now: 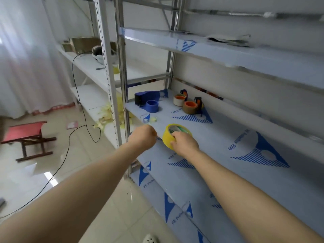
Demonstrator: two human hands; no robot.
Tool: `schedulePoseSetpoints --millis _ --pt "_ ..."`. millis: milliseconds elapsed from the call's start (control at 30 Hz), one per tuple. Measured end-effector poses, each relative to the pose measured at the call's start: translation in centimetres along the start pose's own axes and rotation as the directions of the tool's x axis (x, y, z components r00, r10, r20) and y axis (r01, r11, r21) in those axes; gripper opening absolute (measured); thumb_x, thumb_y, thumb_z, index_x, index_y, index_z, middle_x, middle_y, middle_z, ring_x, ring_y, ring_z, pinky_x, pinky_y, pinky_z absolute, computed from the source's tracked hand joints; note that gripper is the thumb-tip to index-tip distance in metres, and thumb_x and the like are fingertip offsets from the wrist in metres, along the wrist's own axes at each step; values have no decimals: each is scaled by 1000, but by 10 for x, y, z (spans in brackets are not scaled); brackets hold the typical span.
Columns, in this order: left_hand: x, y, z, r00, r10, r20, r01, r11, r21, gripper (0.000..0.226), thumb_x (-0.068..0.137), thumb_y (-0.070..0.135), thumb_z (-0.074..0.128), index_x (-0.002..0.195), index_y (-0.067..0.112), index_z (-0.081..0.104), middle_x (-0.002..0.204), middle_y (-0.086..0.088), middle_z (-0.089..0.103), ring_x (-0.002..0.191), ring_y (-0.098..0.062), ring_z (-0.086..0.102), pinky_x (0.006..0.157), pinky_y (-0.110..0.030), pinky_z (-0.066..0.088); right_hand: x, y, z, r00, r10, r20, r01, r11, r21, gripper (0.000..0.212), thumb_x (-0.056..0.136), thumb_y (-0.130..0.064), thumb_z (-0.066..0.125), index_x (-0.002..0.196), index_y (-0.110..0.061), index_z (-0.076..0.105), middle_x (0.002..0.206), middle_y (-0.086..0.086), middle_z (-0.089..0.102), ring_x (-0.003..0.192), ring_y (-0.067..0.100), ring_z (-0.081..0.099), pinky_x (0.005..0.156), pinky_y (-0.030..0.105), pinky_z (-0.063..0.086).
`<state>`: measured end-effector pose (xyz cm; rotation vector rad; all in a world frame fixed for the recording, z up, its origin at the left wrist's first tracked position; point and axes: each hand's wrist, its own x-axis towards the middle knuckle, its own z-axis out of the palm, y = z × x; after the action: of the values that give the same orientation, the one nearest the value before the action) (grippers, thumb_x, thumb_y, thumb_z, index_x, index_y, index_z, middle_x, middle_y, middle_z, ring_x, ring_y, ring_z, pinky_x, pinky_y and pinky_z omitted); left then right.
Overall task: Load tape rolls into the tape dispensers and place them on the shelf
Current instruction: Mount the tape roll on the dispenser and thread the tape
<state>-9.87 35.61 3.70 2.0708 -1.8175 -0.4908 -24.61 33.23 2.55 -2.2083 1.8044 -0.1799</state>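
Note:
My right hand [184, 142] grips a yellow tape roll [169, 135] at its near side, holding it tilted just above the shelf [245, 155]. My left hand [142, 136] is curled into a fist right beside the roll's left edge; whether it pinches the tape's end is hidden. Farther back on the shelf stand a blue tape dispenser [146, 97] with a blue roll [152, 106] in front of it, a white roll with an orange core [179, 100], and a brown roll with an orange core [190, 107] next to two small dark dispensers [198, 101].
Steel uprights [122, 67] frame the shelf's left end, with another shelf board [228, 51] close above. Yellow tape scraps [108, 114] litter the neighbouring rack. A red stool [26, 137] and a black cable [77, 134] are on the tiled floor at left.

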Motion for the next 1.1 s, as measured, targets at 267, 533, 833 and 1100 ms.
schedulePoseSetpoints --millis 267,533,833,1100 --pt "129 -40 -29 1000 23 -4 -22 998 50 28 85 5 49 102 16 68 106 -6 64 96 -25 58 78 -29 44 137 -39 6 997 -61 -41 60 998 -30 26 94 -17 47 118 -13 58 118 10 61 106 31 57 72 31 40" --pt "239 -62 -45 997 77 16 -78 996 33 29 86 6 46 100 12 70 104 -9 66 96 -29 60 80 -33 48 229 -53 -12 997 42 -60 -33 988 149 22 90 -24 47 102 -13 61 112 14 63 103 34 57 71 32 36" --pt "350 -48 -46 946 301 123 -301 954 -18 19 77 1 49 74 18 58 79 -14 55 73 -24 45 64 -32 35 300 -38 -27 940 325 -99 -268 889 371 36 91 -37 53 63 -17 46 64 2 47 67 24 51 53 29 32" --pt "429 -45 -46 675 623 396 -583 779 -232 64 73 5 66 134 10 49 132 -8 56 120 -24 54 96 -25 40 354 -55 -34 814 575 -81 -464 728 505 40 89 -42 58 100 -4 66 96 12 66 93 27 62 81 39 48"
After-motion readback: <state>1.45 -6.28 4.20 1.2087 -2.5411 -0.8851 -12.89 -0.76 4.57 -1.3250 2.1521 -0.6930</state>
